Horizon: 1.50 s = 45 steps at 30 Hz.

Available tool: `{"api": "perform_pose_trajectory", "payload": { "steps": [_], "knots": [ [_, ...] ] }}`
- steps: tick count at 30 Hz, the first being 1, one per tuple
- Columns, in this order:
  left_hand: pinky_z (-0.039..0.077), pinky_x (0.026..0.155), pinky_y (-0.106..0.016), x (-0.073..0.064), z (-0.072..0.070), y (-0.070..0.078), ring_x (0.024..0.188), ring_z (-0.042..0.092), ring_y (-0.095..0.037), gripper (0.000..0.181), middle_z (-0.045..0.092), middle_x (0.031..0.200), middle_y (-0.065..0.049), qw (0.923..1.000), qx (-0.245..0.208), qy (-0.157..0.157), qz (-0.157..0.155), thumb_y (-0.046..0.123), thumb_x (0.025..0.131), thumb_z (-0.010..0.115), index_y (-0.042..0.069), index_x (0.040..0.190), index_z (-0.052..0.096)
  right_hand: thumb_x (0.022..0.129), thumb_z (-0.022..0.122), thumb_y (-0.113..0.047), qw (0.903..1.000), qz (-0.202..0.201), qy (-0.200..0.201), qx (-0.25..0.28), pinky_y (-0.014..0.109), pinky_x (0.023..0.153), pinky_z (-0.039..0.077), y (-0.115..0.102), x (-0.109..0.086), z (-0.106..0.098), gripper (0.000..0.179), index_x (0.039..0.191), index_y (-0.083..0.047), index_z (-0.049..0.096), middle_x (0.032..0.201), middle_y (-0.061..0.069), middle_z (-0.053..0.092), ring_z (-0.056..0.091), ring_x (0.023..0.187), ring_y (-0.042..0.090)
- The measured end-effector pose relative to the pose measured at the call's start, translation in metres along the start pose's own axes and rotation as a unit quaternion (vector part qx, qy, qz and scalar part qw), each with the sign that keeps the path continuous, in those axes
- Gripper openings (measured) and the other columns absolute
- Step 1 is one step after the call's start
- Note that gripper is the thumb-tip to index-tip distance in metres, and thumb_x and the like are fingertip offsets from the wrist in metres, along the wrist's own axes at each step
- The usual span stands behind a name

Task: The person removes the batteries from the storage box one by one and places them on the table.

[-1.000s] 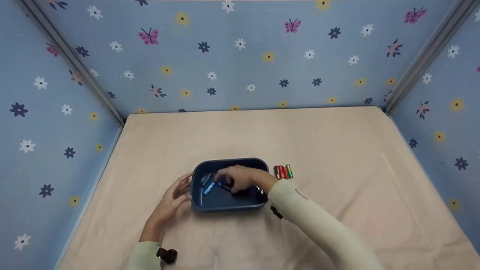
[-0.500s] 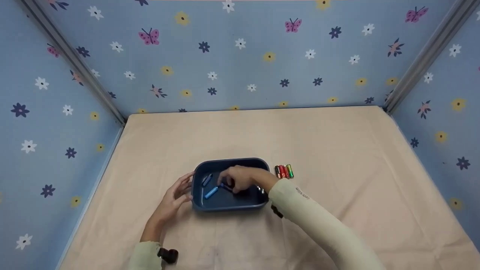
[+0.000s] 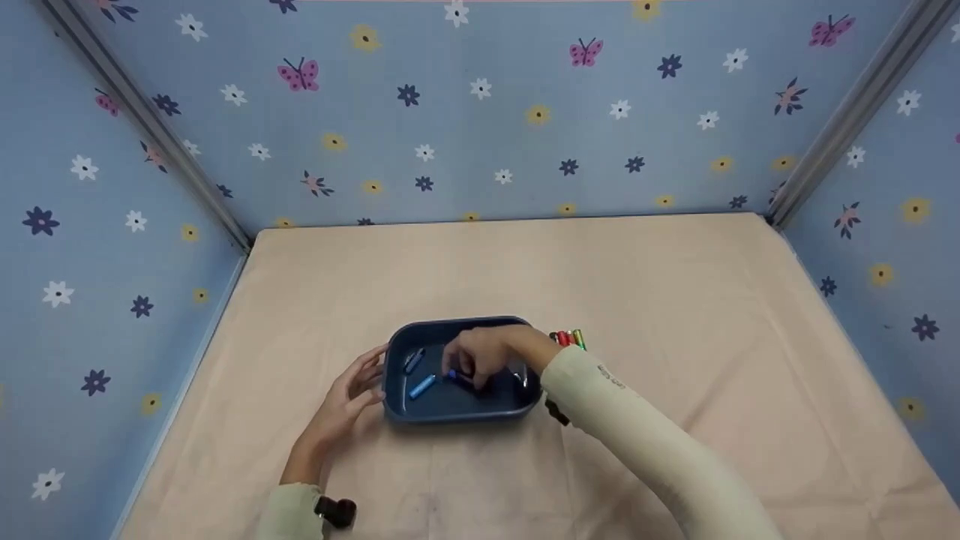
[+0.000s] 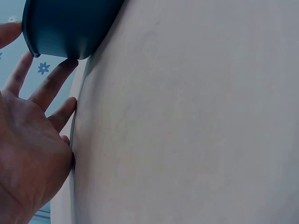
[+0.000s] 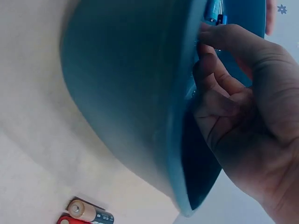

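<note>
Right hand [image 3: 480, 356] slid rightward inside the bin [image 3: 459, 417], blue-tipped piece [image 3: 453, 373] shifting along — fingers bunched at it, can't tell if pinching; light-blue battery [image 3: 422, 386] on bin floor sits clearer of them; left hand [image 3: 349, 394] fingers spread, touching bin's end; work's still inside

Head view downward; close wrist views share tub [image 3: 461, 415].

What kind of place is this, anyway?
Probably a purpose-built booth for tabletop work rather than an ordinary room: blue flower-and-butterfly panels meet at grey corner posts, walling in a cloth-covered table on three sides.
</note>
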<state>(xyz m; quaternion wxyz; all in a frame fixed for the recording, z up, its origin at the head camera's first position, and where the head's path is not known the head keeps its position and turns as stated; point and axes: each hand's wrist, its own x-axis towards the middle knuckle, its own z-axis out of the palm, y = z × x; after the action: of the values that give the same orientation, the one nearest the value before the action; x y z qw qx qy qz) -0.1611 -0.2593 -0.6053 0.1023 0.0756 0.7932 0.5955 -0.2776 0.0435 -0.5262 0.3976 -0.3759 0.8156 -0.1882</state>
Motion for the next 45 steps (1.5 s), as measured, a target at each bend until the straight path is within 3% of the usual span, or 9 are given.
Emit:
{"api": "perform_pose_trajectory", "payload": {
  "steps": [8,14,19,23,27,32,37,41,45],
  "knots": [
    [0.053,0.126,-0.048,-0.002,-0.001,0.001,0.167,0.045,-0.045,0.075,0.039,0.183,-0.019,0.9999,0.005,0.003,-0.011,-0.002,0.105,0.059,0.017,0.175,0.041,0.097,0.078,0.007,0.9995,0.009,0.012,0.028,0.03,0.086,0.055,0.004,-0.005,0.002,0.056,0.147,-0.018,0.071,0.116,0.005,0.069,0.062,0.101,0.016],
    [0.051,0.127,-0.063,0.003,-0.002,0.003,0.167,0.045,-0.047,0.074,0.04,0.183,-0.019,0.9999,0.007,-0.003,-0.011,0.002,0.105,0.062,0.019,0.174,0.042,0.097,0.079,0.007,0.9993,0.0,0.031,0.023,0.027,0.08,0.053,0.013,-0.016,-0.005,0.057,0.148,-0.014,0.069,0.104,0.002,0.069,0.063,0.091,0.013],
    [0.051,0.127,-0.065,0.006,-0.003,0.004,0.165,0.047,-0.048,0.073,0.04,0.182,-0.019,0.9999,0.012,-0.007,-0.002,0.004,0.106,0.065,0.018,0.174,0.043,0.096,0.08,0.006,0.9981,0.002,0.052,0.034,0.027,0.081,0.055,0.021,-0.028,-0.01,0.056,0.148,-0.013,0.069,0.108,0.004,0.071,0.063,0.092,0.013],
    [0.052,0.126,-0.06,0.005,-0.003,0.003,0.164,0.048,-0.047,0.074,0.041,0.182,-0.019,0.9999,0.012,-0.004,0.001,0.003,0.105,0.065,0.017,0.174,0.042,0.095,0.081,0.004,0.998,-0.006,0.057,0.028,0.028,0.087,0.055,0.024,-0.033,-0.013,0.055,0.147,-0.012,0.07,0.112,0.007,0.073,0.064,0.097,0.014],
    [0.055,0.124,-0.047,0.004,-0.002,0.001,0.164,0.049,-0.047,0.074,0.04,0.182,-0.02,1.0,0.006,-0.003,0.003,0.002,0.105,0.064,0.016,0.174,0.042,0.095,0.081,0.005,0.9979,-0.01,0.056,0.032,0.026,0.084,0.055,0.026,-0.038,-0.016,0.057,0.148,-0.01,0.069,0.111,0.007,0.073,0.063,0.096,0.014],
    [0.05,0.122,-0.025,0.002,-0.001,-0.001,0.167,0.045,-0.046,0.074,0.038,0.184,-0.019,0.9999,-0.002,-0.007,0.008,0.0,0.105,0.06,0.013,0.175,0.04,0.095,0.08,0.006,0.9976,-0.009,0.052,0.044,0.023,0.077,0.056,0.028,-0.045,-0.019,0.059,0.15,-0.008,0.068,0.111,0.009,0.072,0.064,0.091,0.013],
    [0.047,0.12,-0.018,0.002,-0.001,-0.001,0.167,0.044,-0.046,0.074,0.038,0.184,-0.019,1.0,-0.002,-0.004,0.008,-0.002,0.105,0.059,0.013,0.175,0.04,0.095,0.08,0.006,0.9966,-0.014,0.06,0.055,0.023,0.075,0.059,0.031,-0.054,-0.024,0.057,0.149,-0.008,0.068,0.111,0.01,0.071,0.066,0.085,0.013],
    [0.05,0.123,-0.026,0.002,-0.001,-0.001,0.168,0.044,-0.045,0.075,0.036,0.185,-0.018,1.0,-0.003,-0.004,0.004,-0.002,0.105,0.06,0.013,0.175,0.04,0.095,0.08,0.006,0.9953,-0.02,0.074,0.06,0.023,0.077,0.058,0.034,-0.06,-0.026,0.057,0.149,-0.007,0.068,0.111,0.01,0.071,0.065,0.089,0.013],
    [0.049,0.131,-0.05,0.001,0.0,-0.001,0.168,0.043,-0.044,0.075,0.036,0.185,-0.017,1.0,0.0,-0.001,-0.002,-0.001,0.105,0.06,0.014,0.175,0.04,0.094,0.08,0.006,0.9926,-0.018,0.1,0.067,0.023,0.078,0.054,0.038,-0.067,-0.027,0.058,0.149,-0.006,0.068,0.11,0.009,0.07,0.061,0.091,0.014]
  ]
}}
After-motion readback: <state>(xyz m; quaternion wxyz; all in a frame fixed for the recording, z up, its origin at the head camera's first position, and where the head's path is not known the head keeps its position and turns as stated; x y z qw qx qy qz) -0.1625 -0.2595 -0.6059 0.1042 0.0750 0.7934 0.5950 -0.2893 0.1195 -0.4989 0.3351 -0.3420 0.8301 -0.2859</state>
